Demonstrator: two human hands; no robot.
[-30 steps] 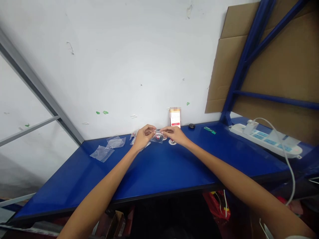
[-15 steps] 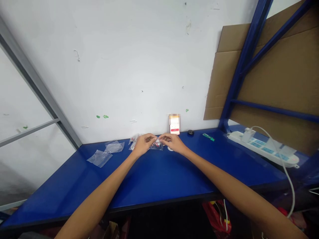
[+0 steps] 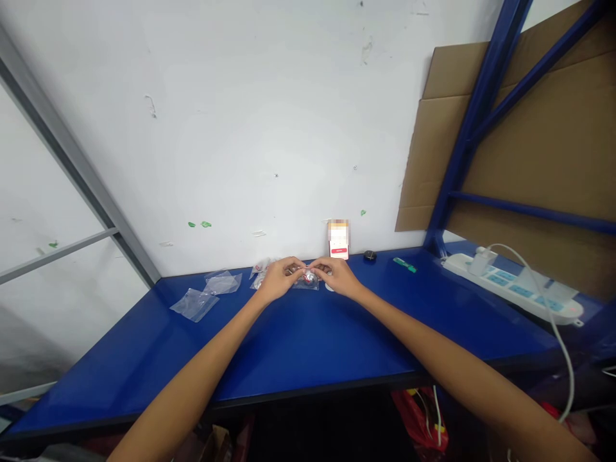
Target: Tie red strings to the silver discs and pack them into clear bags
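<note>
My left hand (image 3: pixel 282 277) and my right hand (image 3: pixel 338 276) meet over the back middle of the blue table (image 3: pixel 308 340). Between them they pinch the top edge of a small clear plastic bag (image 3: pixel 307 280), which holds something silvery with red on it. The contents are too small to name. More filled clear bags (image 3: pixel 260 269) lie just left of my left hand, partly hidden behind it. Two flat clear bags (image 3: pixel 195 305) rest farther left. Part of a pale round thing (image 3: pixel 330 288) shows beneath my right hand.
A phone (image 3: pixel 339 242) with a lit screen leans on the wall behind my right hand. To its right lie a black round object (image 3: pixel 369 255) and a green strip (image 3: pixel 405 264). A white power strip (image 3: pixel 513 287) with a cable occupies the right side, near a blue frame (image 3: pixel 462 154).
Both hands keep their pinch on the bag, with only slight finger movement. The silvery contents show more clearly below the fingers. The whole view has shifted slightly.
</note>
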